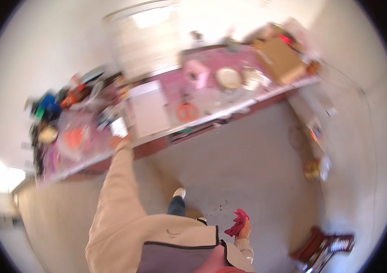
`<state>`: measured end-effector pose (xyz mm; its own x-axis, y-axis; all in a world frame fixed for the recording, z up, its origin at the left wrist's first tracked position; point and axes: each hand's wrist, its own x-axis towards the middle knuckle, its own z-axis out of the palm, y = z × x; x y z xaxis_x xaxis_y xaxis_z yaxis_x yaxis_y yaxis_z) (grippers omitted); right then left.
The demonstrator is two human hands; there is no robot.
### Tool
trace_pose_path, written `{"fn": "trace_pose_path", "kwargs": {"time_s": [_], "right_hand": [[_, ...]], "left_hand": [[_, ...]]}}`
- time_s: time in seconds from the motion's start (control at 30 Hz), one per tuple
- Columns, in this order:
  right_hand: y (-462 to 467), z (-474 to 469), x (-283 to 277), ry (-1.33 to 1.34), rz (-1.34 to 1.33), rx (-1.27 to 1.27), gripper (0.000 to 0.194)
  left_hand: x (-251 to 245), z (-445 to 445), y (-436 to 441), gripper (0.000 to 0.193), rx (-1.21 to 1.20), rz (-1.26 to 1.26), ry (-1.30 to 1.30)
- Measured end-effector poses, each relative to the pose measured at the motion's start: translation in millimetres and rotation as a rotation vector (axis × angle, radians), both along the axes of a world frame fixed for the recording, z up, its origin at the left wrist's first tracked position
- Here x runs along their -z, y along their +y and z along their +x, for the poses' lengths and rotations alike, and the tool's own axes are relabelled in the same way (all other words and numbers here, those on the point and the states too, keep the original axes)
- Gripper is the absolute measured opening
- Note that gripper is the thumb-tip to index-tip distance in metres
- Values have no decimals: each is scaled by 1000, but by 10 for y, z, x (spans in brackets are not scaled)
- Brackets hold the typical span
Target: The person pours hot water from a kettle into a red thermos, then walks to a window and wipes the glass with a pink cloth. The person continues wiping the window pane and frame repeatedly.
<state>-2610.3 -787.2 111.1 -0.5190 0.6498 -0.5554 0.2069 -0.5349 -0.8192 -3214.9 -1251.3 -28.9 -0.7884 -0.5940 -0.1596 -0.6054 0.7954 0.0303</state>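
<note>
My left hand (120,140) reaches to the front edge of a long table covered in pink (173,85). Its fingers are at a small white rectangular item (118,127); blur hides whether they grip it. Just right of that hand lies a large pale flat board or sheet (149,112). Low in the view, away from the table, my right hand (244,230) is shut on a crumpled dark red cloth (237,222). Orange-handled scissors (187,111) rest near the middle of the table's front edge.
A cardboard box (279,60) stands at the table's right end, near a round pale item (228,78). Mixed goods and plastic bags crowd the left end. A dark red chair or stool (316,244) is at lower right, and a yellow packet (312,169) lies by the right wall.
</note>
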Motion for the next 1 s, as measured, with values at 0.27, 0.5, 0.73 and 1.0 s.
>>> {"fn": "trace_pose_path", "kwargs": {"time_s": [0.27,0.5,0.73,1.0], "right_hand": [[198,1149,832,52,-98,490,43],[372,3090,824,215,-265,739,41],[773,4720,1089,320,-296,1119,45],[1551,6596,1041,553,-288,1313,42]], "left_hand": [[-311,381,420,81,-47,1198,166],[530,2820,3099,80,226,1254,-240],[894,6413,5768,80,831,875,-1203],[854,8682,8062,79,1164,402,-1380]]}}
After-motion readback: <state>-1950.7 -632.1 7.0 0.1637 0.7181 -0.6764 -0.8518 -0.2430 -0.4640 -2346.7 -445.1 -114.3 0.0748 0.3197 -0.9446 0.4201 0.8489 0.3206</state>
